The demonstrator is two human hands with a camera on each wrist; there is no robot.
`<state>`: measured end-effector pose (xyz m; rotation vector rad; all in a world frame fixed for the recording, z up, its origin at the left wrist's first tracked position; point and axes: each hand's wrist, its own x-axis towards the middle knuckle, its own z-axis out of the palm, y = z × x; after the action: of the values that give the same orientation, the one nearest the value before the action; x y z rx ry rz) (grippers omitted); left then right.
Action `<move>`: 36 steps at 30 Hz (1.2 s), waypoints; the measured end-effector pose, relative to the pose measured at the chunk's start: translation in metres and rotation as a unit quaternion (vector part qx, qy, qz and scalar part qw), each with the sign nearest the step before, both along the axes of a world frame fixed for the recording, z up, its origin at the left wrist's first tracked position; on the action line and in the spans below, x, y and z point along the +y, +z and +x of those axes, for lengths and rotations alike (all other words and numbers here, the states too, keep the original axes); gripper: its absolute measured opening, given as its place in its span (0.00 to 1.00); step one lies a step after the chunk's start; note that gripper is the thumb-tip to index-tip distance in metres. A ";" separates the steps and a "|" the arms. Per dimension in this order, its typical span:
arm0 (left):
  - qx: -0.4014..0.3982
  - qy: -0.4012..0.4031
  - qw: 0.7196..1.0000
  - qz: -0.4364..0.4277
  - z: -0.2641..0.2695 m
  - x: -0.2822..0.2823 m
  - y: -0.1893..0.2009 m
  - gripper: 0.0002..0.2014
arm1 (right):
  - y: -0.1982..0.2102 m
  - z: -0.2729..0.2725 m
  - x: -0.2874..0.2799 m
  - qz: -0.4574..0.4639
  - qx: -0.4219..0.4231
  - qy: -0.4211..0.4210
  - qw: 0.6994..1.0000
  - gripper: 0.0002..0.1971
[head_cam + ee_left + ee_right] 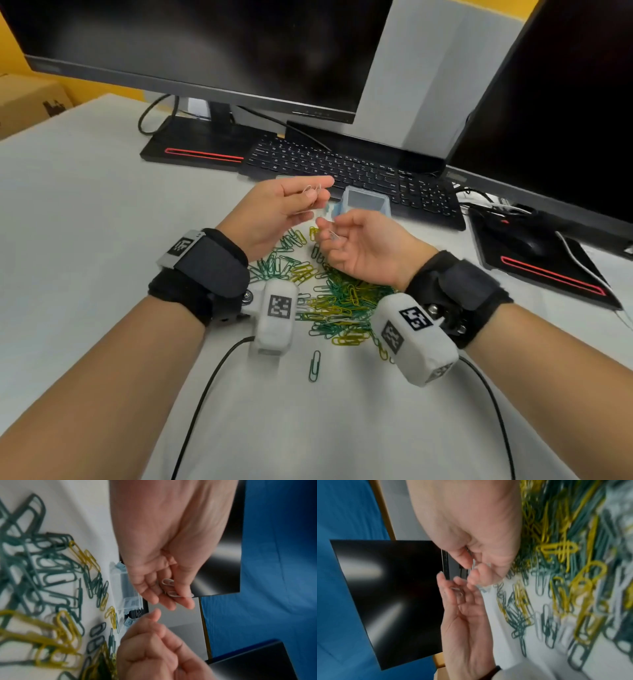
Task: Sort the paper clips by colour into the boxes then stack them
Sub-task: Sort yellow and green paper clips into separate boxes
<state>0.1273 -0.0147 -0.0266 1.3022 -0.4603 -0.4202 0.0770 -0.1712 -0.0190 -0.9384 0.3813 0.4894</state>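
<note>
My left hand (318, 197) is raised palm up above the table, its thumb pinning a few white paper clips (312, 191) against the fingers; the left wrist view shows these white clips (169, 587) too. Just to its right, my right hand (328, 237) has its fingers curled and pinches one white clip (334, 235); the right wrist view blurs that clip (473, 565). Below both hands lies a pile of green, yellow and white clips (329, 294). A clear box with blue latches (364, 202) stands open beyond the hands.
A black keyboard (349, 171) lies right behind the box, under two dark monitors. A mouse (527, 241) on a black pad sits at the right. One green clip (314, 366) lies apart near me. Black cables run from both wrist cameras across the white table (85, 205).
</note>
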 end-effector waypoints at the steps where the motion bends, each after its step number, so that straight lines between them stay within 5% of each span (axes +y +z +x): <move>1: -0.041 -0.006 0.999 0.026 -0.003 -0.001 0.002 0.15 | -0.001 0.001 0.003 0.013 0.015 -0.012 1.000 0.14; 6: -0.100 -0.052 0.987 0.110 -0.012 -0.008 0.003 0.22 | -0.006 0.004 0.017 0.093 0.027 -0.055 0.994 0.23; 11: 0.013 -0.003 1.000 -0.010 -0.003 -0.004 0.004 0.16 | 0.006 -0.001 -0.011 0.064 -0.048 -0.110 0.991 0.18; 19: 0.169 0.105 0.968 -0.151 0.012 0.010 -0.001 0.18 | 0.034 -0.048 -0.110 -0.054 -0.162 -0.292 0.941 0.15; 27: 0.155 0.134 0.959 -0.197 0.013 0.017 0.001 0.22 | 0.023 -0.080 -0.114 -0.142 -0.162 -0.301 0.929 0.22; 32: 0.148 0.132 0.961 -0.190 0.009 0.027 0.013 0.20 | 0.038 -0.087 -0.107 -0.223 -0.204 -0.286 0.909 0.16; 34: 0.130 0.123 0.974 -0.135 0.006 0.031 0.022 0.16 | 0.045 -0.086 -0.097 -0.287 -0.222 -0.249 0.898 0.14; 36: 0.072 0.083 0.994 0.011 -0.001 0.035 0.033 0.10 | 0.050 -0.083 -0.078 -0.356 -0.225 -0.144 0.895 0.12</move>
<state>0.1265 0.0201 0.0068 1.3110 -0.2245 -0.3781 -0.0059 -0.2489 0.0306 -1.6337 0.2665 -0.1777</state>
